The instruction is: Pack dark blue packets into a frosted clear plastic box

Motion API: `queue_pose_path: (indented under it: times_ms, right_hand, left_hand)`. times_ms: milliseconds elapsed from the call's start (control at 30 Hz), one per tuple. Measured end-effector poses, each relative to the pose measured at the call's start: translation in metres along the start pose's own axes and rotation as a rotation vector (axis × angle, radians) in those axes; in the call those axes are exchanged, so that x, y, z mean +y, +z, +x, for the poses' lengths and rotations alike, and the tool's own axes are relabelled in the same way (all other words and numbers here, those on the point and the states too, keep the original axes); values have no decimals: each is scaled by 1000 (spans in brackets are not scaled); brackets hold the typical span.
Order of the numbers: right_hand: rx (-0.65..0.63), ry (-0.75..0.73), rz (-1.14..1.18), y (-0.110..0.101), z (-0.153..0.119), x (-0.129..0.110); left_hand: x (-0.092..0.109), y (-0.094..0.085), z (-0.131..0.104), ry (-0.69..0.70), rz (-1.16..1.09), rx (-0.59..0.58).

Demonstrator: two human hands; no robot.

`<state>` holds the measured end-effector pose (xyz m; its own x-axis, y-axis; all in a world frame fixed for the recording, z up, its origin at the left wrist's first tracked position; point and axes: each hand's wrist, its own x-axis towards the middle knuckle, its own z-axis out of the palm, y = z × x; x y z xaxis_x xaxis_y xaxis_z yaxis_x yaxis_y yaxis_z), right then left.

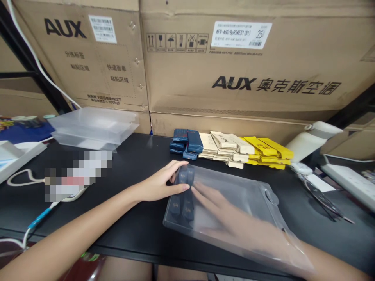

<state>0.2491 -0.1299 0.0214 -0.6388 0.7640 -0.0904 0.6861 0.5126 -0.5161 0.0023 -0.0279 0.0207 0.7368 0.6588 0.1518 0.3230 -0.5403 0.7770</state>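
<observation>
Your left hand (pixel 164 181) grasps the far left corner of a clear plastic case (pixel 243 187), the thumb lying over its upper face and the fingers at its far edge. Your right hand (pixel 222 207) is inside that case, seen through the film, with the forearm coming in by the near right end; its fingers are stretched out rather than clenched and point at the dark packets (pixel 184 195) along the case's left end. Whether those fingertips touch the packets, you cannot tell through the plastic. The case lies on the black desk (pixel 131 230) right in front of you, slanted, with a rounded tab at its right end. Just beyond it, against the cardboard cartons (pixel 181 82), are side-by-side piles of navy packets (pixel 195 141), cream packets (pixel 224 139) and yellow packets (pixel 272 150), running in that order from left to right. To the right of the yellow pile a white bottle (pixel 312 140) leans, with glasses (pixel 319 195) nearer to you and a white power strip (pixel 348 181) farther right. Over on your left, well apart from the case, sits a stack of translucent plastic sleeves (pixel 93 121), and nearer to you a pixelated object (pixel 79 175) lies beside a white cable (pixel 19 178).
</observation>
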Motion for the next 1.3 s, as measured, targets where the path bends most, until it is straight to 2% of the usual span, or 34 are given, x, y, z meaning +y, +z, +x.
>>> queue_pose_path:
  times_ms: [333, 667, 867, 1100, 1300]
  right_hand:
    - [74, -40, 52, 9, 0, 14]
    - [-33, -83, 32, -2, -1, 13]
    - [-56, -44, 47, -3, -3, 11]
    - [35, -40, 84, -1, -2, 10]
    - [33, -45, 92, -3, -2, 8]
  left_hand:
    - [-3, 2, 1, -1, -1, 15]
    - [0, 2, 1, -36, -9, 57]
    - [1, 3, 1, -31, -10, 78]
    - [-2, 3, 1, -27, -14, 80]
    - [-2, 3, 1, -25, -16, 81]
